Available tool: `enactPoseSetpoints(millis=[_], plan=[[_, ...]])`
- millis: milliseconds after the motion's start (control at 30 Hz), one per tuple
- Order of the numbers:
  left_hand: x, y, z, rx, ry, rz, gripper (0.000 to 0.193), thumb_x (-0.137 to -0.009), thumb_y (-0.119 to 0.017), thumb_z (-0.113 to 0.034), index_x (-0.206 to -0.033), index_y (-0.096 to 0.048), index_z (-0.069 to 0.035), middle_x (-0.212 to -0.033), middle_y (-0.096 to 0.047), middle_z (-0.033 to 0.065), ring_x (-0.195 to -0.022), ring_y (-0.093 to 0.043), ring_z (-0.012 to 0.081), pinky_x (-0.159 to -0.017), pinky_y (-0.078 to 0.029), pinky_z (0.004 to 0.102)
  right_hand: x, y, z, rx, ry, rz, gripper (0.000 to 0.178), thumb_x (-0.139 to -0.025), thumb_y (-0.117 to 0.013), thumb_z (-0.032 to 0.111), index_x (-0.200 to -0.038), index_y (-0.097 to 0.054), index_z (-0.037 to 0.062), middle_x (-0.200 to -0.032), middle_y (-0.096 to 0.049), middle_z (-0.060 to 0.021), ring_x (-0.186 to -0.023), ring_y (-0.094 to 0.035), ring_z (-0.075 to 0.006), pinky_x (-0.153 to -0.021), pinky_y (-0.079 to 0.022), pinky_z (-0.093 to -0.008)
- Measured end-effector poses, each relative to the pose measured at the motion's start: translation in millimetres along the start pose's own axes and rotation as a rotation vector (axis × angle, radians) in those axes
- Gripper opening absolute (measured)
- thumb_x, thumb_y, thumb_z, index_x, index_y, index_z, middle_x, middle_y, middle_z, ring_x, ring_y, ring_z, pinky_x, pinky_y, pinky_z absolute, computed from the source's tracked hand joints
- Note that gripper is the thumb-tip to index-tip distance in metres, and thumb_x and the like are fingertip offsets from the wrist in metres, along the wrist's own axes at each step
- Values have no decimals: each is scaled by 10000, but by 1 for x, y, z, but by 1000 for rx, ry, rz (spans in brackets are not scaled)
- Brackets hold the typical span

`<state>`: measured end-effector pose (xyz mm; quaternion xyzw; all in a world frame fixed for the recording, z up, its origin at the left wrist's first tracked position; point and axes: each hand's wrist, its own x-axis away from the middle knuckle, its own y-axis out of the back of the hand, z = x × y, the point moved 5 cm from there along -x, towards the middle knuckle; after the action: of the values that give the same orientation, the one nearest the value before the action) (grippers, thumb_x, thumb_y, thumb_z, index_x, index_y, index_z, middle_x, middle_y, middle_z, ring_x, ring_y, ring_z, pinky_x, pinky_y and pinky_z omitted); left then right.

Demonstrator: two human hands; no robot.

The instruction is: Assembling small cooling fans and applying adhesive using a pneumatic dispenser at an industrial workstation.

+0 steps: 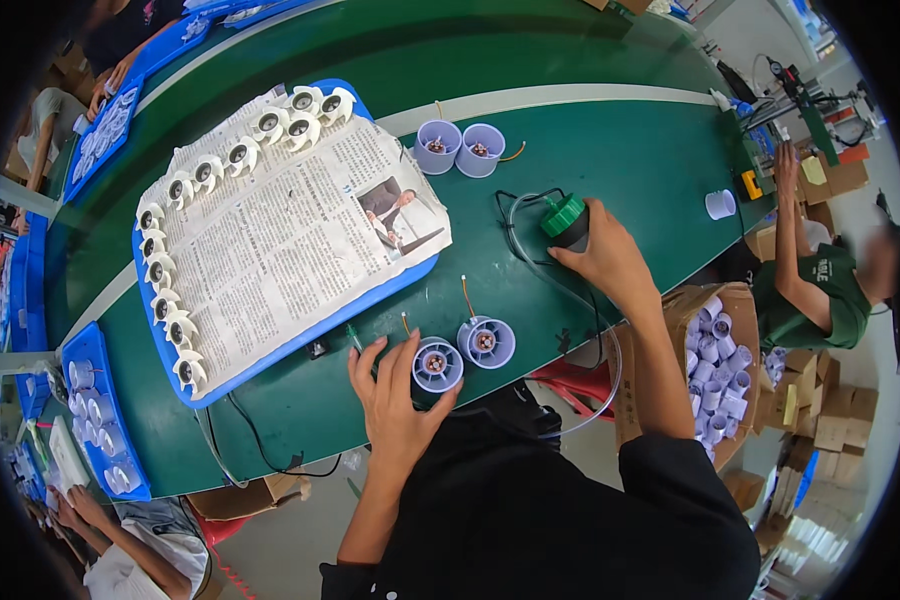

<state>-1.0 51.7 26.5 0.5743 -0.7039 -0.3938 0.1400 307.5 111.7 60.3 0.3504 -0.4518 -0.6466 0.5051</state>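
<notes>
My left hand (pixel 395 405) curls its fingers and thumb around a pale lilac plastic fan housing (pixel 437 364), which has a small copper-coloured motor core inside and rests near the table's front edge. Right beside it stands a second such housing (pixel 486 342) with an orange lead. A green tapered tip (pixel 354 338) shows just beyond my left fingertips. My right hand (pixel 610 255) grips a black container with a ribbed green cap (pixel 565 216) on the table. Clear tubing (pixel 523 240) and a black cable loop beside it.
A blue tray (pixel 310 320) lined with newspaper carries several white fan impellers along two sides. Two more housings (pixel 458 148) stand farther back, and a lone one (pixel 720 204) sits right. A cardboard box (pixel 650 400) of white parts stands at the right. Co-workers sit around.
</notes>
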Motion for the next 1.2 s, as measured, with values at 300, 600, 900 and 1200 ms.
enactPoseSetpoints(millis=[300,600,900,1200], plan=[[-2,2,0,-5,14,20,700,-704,-858,-302,-1291,-567,-54,-1218,-618,88,-1269,-442,326,-1135,-219,585,-6,17,7,5,-10,19,853,-751,-820,393,-1397,-447,-21,-1214,-569,-243,-1113,-552,-400,-953,-471,-449],[-1,-1,1,22,15,38,612,-714,-840,-286,-1241,-602,-84,-1234,-604,80,-1288,-433,329,-1144,-226,575,-40,45,135,-373,477,-162,277,-851,-729,157,-1084,-650,31,-1034,-633,-132,-923,-639,-323,-743,-525,-367],[1,1,4,46,5,-10,655,-703,-829,-243,-1283,-570,-83,-1256,-582,97,-1281,-433,360,-1130,-260,585,-109,-36,290,333,1371,-334,119,-746,-665,54,-861,-694,47,-950,-654,-111,-939,-666,-280,-767,-553,-391],[-3,-2,3,38,6,4,625,-691,-838,-218,-1250,-598,-74,-1248,-604,87,-1306,-414,341,-1134,-268,537,-131,-56,298,672,1492,-301,34,-758,-721,60,-790,-715,70,-910,-714,-110,-936,-700,-277,-716,-589,-381]])
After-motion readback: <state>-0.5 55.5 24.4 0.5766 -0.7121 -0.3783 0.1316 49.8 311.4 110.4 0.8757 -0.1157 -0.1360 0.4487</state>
